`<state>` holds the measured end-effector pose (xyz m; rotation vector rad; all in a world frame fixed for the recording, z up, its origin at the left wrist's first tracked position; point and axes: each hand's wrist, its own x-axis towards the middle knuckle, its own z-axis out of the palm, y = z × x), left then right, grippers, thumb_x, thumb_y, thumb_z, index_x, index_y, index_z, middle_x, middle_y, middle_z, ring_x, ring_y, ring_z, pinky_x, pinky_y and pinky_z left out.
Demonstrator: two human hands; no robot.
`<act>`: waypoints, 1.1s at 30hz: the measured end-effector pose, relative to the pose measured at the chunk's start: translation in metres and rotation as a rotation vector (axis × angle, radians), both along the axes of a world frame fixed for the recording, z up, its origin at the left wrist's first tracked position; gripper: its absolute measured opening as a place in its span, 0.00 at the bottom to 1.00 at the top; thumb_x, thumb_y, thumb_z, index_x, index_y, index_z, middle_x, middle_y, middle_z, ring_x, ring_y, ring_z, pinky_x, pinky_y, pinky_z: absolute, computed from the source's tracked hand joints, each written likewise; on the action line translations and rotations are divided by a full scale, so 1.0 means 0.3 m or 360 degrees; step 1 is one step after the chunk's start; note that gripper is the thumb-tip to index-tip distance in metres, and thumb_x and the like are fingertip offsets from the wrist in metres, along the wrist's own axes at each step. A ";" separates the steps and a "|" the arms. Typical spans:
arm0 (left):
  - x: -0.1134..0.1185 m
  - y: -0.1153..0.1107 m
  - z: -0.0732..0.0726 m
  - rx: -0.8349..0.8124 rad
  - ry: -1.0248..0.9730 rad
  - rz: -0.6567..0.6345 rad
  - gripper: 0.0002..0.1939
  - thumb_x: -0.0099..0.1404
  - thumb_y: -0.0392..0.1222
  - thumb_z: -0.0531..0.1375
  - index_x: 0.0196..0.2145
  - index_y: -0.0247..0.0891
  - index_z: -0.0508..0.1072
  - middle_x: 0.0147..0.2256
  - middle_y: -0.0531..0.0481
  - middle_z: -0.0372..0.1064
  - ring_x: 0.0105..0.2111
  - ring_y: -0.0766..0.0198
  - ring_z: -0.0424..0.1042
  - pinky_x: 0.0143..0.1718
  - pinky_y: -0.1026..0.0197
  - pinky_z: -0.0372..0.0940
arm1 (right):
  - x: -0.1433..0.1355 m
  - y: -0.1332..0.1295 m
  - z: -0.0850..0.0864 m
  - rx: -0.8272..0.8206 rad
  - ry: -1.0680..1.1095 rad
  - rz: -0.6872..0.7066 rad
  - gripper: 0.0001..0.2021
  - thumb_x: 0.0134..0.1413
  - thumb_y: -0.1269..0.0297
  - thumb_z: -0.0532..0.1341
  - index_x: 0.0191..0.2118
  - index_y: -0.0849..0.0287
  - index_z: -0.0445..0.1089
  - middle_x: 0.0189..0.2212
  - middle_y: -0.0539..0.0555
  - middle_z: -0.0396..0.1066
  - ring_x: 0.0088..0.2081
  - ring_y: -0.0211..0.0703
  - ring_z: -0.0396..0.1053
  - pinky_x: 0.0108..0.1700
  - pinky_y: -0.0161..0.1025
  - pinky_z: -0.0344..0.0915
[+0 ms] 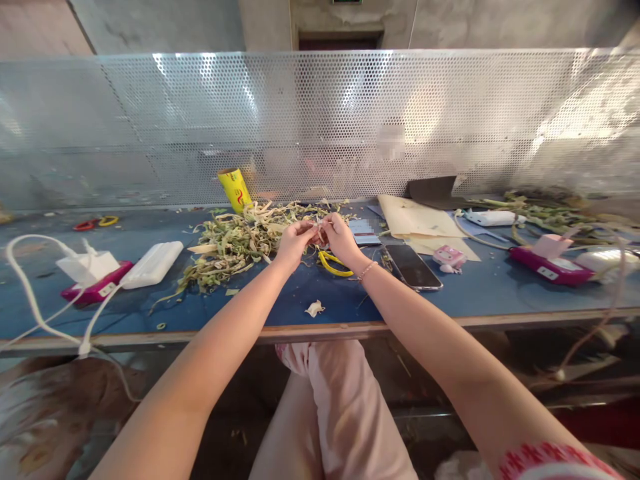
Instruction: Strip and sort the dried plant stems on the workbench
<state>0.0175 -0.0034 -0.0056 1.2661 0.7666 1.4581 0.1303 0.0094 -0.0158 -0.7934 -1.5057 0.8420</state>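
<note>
My left hand (294, 244) and my right hand (341, 241) meet over the blue table, fingertips pinched together. Between them is a small pale thing, too small and covered to name. Left of and behind my hands spreads a heap of wilted, dry-looking plant stalks (235, 243). A yellow looped handle (334, 267), like that of scissors, lies just under my right hand; whatever joins it is hidden. Nearer the table's front edge is a crumpled pale scrap (315, 308). A bluish card (365, 231) rests beside my right wrist.
A phone (414, 267) and pink trinket (449, 257) lie to the right, near beige paper (425, 220). Magenta power strips (553, 265) with cables sit at both sides. A white power bank (153, 265) is left. Behind stand a yellow tube (235, 190) and perforated metal screen (330, 120).
</note>
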 end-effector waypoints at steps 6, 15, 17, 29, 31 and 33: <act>0.003 0.007 -0.018 0.0170 0.0129 0.0003 0.11 0.45 0.39 0.63 0.28 0.36 0.67 0.22 0.56 0.66 0.24 0.71 0.66 0.32 0.63 0.63 | 0.001 -0.011 0.007 -0.0028 0.0002 -0.0081 0.09 0.53 0.56 0.51 0.28 0.54 0.52 0.15 0.43 0.54 0.17 0.31 0.54 0.22 0.31 0.51; 0.007 -0.002 0.002 -0.0144 -0.0130 -0.0029 0.10 0.52 0.44 0.60 0.24 0.36 0.63 0.21 0.55 0.61 0.19 0.74 0.60 0.23 0.67 0.58 | 0.012 -0.039 0.021 0.0342 -0.0336 -0.0331 0.04 0.52 0.62 0.50 0.29 0.55 0.54 0.19 0.46 0.56 0.22 0.35 0.52 0.28 0.34 0.50; 0.008 0.002 -0.004 -0.0060 0.0037 0.0056 0.14 0.53 0.49 0.59 0.23 0.37 0.61 0.17 0.58 0.56 0.16 0.75 0.55 0.19 0.67 0.53 | 0.009 -0.040 0.018 0.0350 -0.0373 -0.0317 0.05 0.53 0.61 0.50 0.30 0.55 0.55 0.19 0.46 0.56 0.22 0.35 0.52 0.28 0.34 0.50; -0.023 0.040 -0.034 0.0332 0.0577 0.0541 0.13 0.56 0.50 0.57 0.23 0.39 0.62 0.15 0.58 0.52 0.17 0.70 0.55 0.21 0.65 0.50 | -0.007 -0.042 0.009 0.0330 -0.0415 -0.0256 0.06 0.53 0.61 0.51 0.28 0.55 0.56 0.15 0.43 0.56 0.19 0.34 0.54 0.27 0.33 0.50; -0.027 0.046 -0.035 0.0329 0.0583 0.0585 0.14 0.56 0.50 0.57 0.22 0.39 0.61 0.15 0.57 0.53 0.19 0.69 0.57 0.22 0.65 0.52 | -0.009 -0.041 0.009 0.0301 -0.0390 -0.0234 0.07 0.52 0.60 0.51 0.28 0.55 0.56 0.14 0.43 0.56 0.19 0.33 0.54 0.26 0.32 0.50; -0.030 0.050 -0.034 0.0322 0.0596 0.0604 0.14 0.56 0.49 0.57 0.22 0.38 0.61 0.16 0.57 0.53 0.20 0.69 0.58 0.23 0.65 0.52 | -0.011 -0.041 0.010 0.0285 -0.0364 -0.0199 0.07 0.52 0.60 0.52 0.27 0.56 0.56 0.14 0.42 0.55 0.18 0.33 0.54 0.26 0.32 0.50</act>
